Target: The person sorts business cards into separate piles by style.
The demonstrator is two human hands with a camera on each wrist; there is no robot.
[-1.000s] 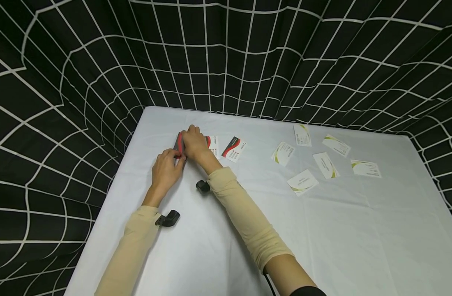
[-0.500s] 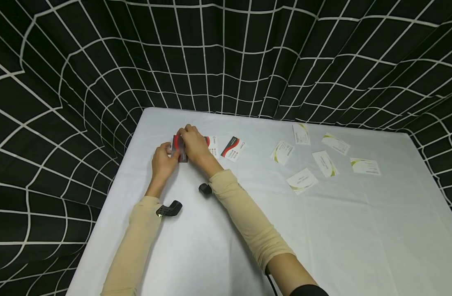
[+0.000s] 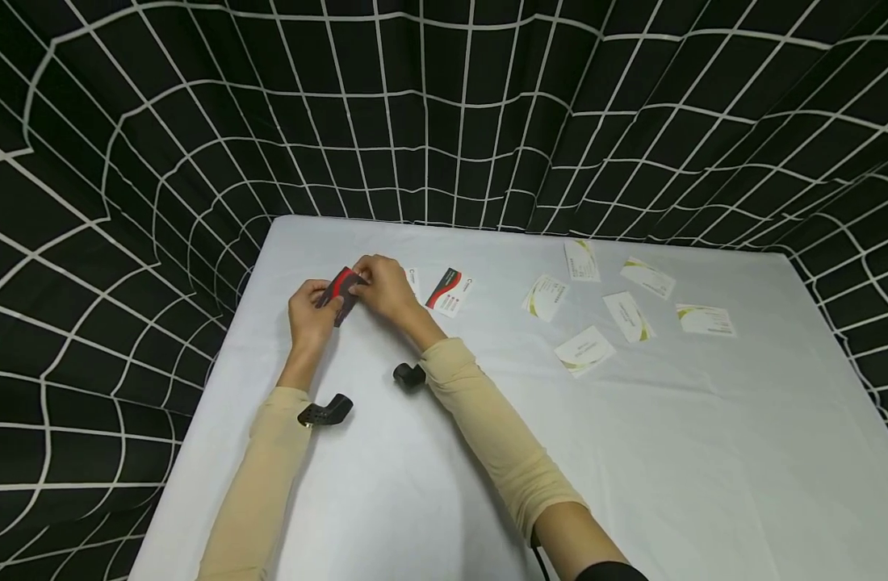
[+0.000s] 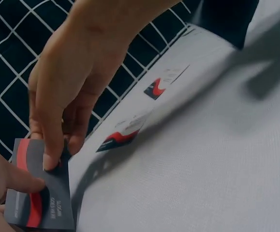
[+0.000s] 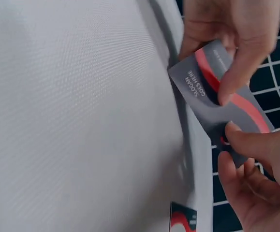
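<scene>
A dark grey business card (image 3: 340, 295) with a red wave stripe is held between both hands, tilted over the far left of the table. My left hand (image 3: 310, 313) pinches its left side, thumb on the printed face. At the opposite end, my right hand (image 3: 387, 286) pinches a corner between thumb and fingers. White "SLOGAN GOES HERE" lettering shows on the card (image 5: 212, 92) in the right wrist view. Whether it is one card or a thin stack, I cannot tell. Beside the right hand lie two red, black and white business cards, one partly hidden (image 3: 413, 279), the other fully visible (image 3: 448, 292).
Several white business cards with yellow-green curves, one of them a card (image 3: 585, 351) at the front, lie scattered on the right of the white-covered table (image 3: 633, 468). A black curtain with a white grid (image 3: 444, 113) hangs along the back and sides.
The dark card has turned and tilted between the hands. My left hand has shifted slightly up and left, and the right thumb now shows on the card's corner. The scattered cards lie as before.
</scene>
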